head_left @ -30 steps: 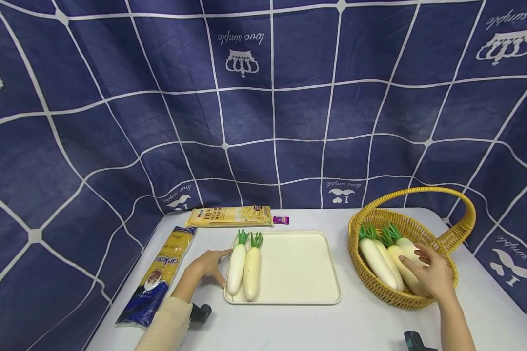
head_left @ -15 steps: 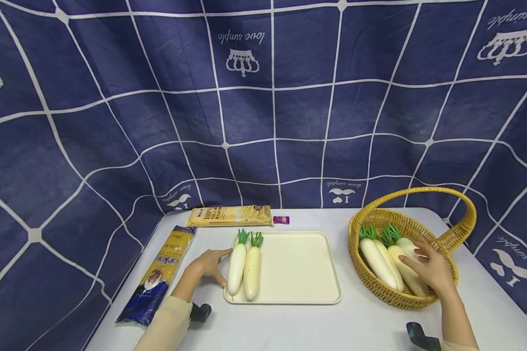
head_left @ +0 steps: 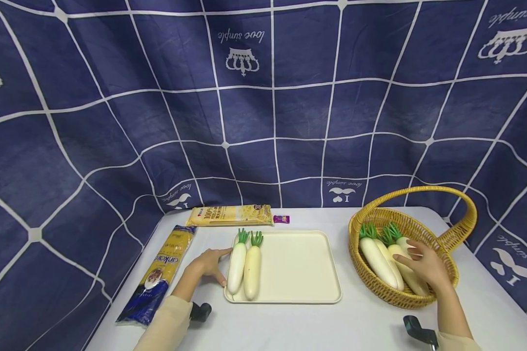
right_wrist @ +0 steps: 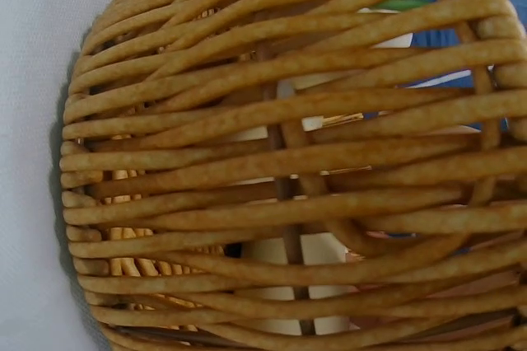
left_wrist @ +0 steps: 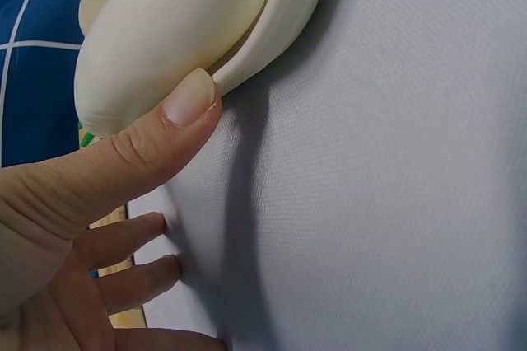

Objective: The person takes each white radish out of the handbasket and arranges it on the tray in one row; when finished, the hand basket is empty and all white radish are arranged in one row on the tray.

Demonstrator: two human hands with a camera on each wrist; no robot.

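At the left edge of a shallow rectangular cream tray point(head_left: 298, 268), a left hand point(head_left: 208, 265) with fingers spread apart, thumb tip at the near left corner and forefinger farther up the same side. In the left wrist view, thumb tip by the rim and close under the radishes, other fingers well apart from it. Inside the tray, along its left side, a long white radish with green leaf stubs point(head_left: 236, 270) and, just to its right, a cream-yellow radish with green leaf stubs point(head_left: 252, 273), both with tops pointing away from the person.

Well to the right on the white surface point(head_left: 307, 324), a golden-brown wicker basket with an arched handle point(head_left: 354, 248). Inside it, several more white and cream radishes point(head_left: 379, 263) lying side by side. Over the right-hand ones, a right hand point(head_left: 429, 269) with fingers bent and thumb apart from them; impossible to tell whether gripping or merely touching.

Beyond the tray, a flat yellow food packet point(head_left: 230, 216) and, near its right end, a tiny purple packet point(head_left: 281, 219). Left of the left hand, a long blue-and-gold plastic packet point(head_left: 158, 275), set at a slant. Behind everything, a dark blue cloth with white grid lines point(head_left: 300, 117).
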